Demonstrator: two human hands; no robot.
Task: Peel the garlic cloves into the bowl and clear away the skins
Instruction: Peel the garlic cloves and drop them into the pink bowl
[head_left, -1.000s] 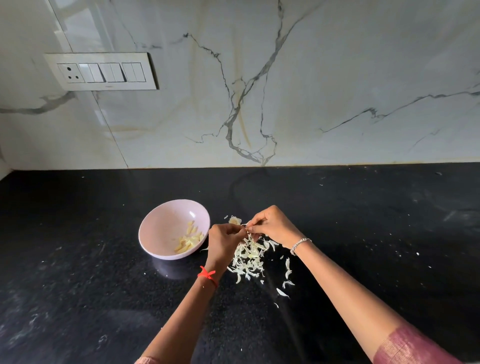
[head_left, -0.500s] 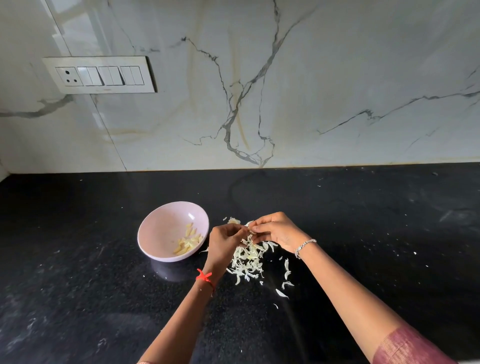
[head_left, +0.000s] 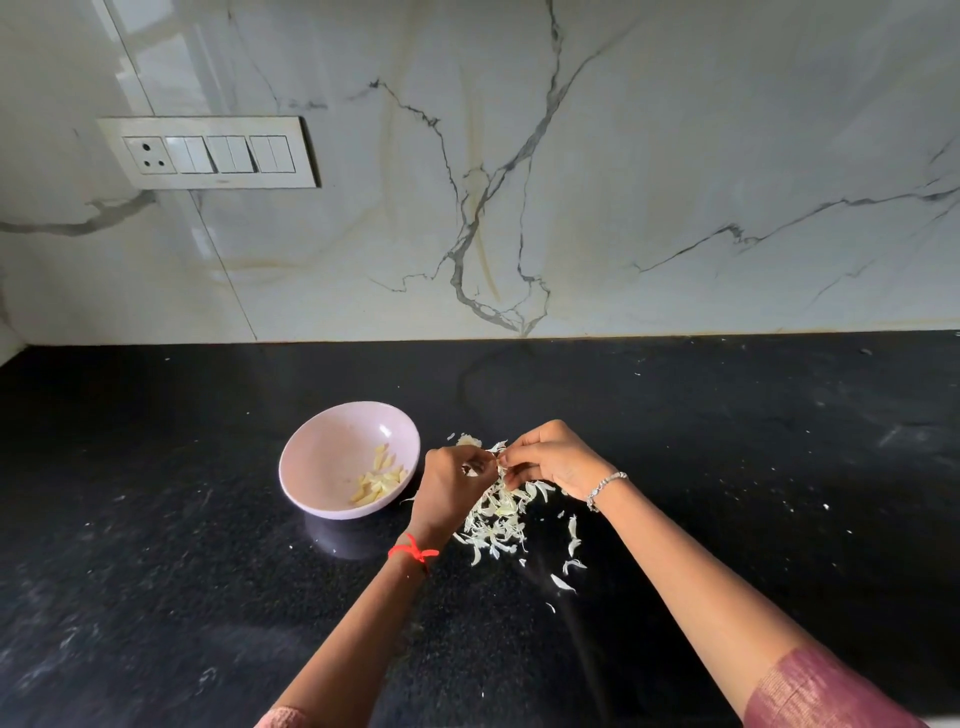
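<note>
A pale pink bowl (head_left: 332, 457) sits on the black counter and holds several peeled garlic cloves (head_left: 382, 480) at its right side. Right of the bowl lies a loose pile of white garlic skins (head_left: 496, 519). Above that pile my left hand (head_left: 452, 488) and my right hand (head_left: 550, 460) meet, fingertips together, pinching a small garlic clove (head_left: 493, 460) between them. The clove is mostly hidden by my fingers. A bit of skin sticks up from the pinch.
The black counter (head_left: 727, 467) runs back to a marble wall with a switch panel (head_left: 208, 151) at upper left. Stray skin flakes (head_left: 569, 566) lie toward me from the pile, and another scrap (head_left: 467, 440) lies behind the hands.
Both hands stay over the skin pile, working the clove with small finger movements. Bowl and pile have not moved.
</note>
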